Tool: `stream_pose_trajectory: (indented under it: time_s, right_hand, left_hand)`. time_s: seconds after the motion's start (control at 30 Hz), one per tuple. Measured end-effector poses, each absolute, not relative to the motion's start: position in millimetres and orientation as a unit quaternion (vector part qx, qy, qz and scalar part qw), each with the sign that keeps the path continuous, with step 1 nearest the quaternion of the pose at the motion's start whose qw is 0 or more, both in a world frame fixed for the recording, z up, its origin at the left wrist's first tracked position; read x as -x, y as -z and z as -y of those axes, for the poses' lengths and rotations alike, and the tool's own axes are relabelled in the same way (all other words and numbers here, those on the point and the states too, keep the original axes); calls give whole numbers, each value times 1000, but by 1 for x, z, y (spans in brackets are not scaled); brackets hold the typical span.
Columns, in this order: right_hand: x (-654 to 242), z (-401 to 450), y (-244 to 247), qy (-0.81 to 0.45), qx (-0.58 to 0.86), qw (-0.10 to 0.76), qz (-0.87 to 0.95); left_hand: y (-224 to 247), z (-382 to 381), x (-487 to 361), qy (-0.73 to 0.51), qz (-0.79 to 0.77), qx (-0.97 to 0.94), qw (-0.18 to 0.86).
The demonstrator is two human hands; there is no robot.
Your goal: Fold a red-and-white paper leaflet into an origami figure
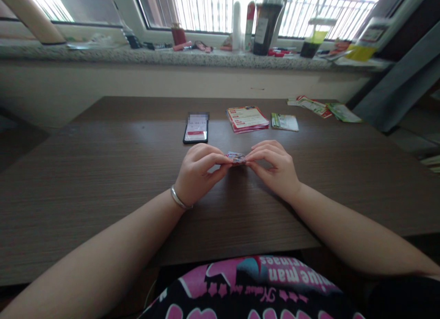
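Between my two hands is a small folded piece of printed paper [236,157], held just above the table. My left hand [202,167], with a silver bangle [179,198] at its wrist, pinches the left end of the paper between thumb and index finger. On the other side my right hand [273,165] pinches the right end the same way. Past the hands lie a stack of red-edged printed sheets [248,118] and a smaller stack of green-and-white printed papers [285,122]. The inner face of the folded paper cannot be made out.
A phone with its screen lit [195,129] rests on the brown table [113,181] beyond my left hand. Loose colourful packets [314,106] lie at the far right corner. Bottles such as a dark one [266,28] line the stone windowsill [206,58] behind.
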State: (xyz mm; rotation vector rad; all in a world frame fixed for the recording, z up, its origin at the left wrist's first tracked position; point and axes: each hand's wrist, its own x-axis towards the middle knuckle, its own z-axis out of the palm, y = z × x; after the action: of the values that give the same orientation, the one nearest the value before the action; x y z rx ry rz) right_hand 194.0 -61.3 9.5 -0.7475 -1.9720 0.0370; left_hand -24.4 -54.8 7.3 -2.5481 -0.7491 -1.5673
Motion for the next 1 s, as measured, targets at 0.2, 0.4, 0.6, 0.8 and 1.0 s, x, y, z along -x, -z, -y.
stream_pose_trajectory:
  time_s: [0.2,0.4,0.6,0.8,1.0]
  right_hand:
    - [-191,67,-13,15,306,471,827]
    - [-191,66,-11,9,298,473,829]
    - [-189,66,-11,10,289,465,837]
    - [-184,71,-16,22,283,452,846]
    - [-185,70,-14,26,280,451,847]
  left_hand:
    - [-11,58,22,454,261,849,70]
    - [-12,59,22,454,272,846,67]
    - [-11,58,22,432,276,855,79]
    - [-12,60,21,401,266,869,116]
    - [-14,60,19,408,259,866,128]
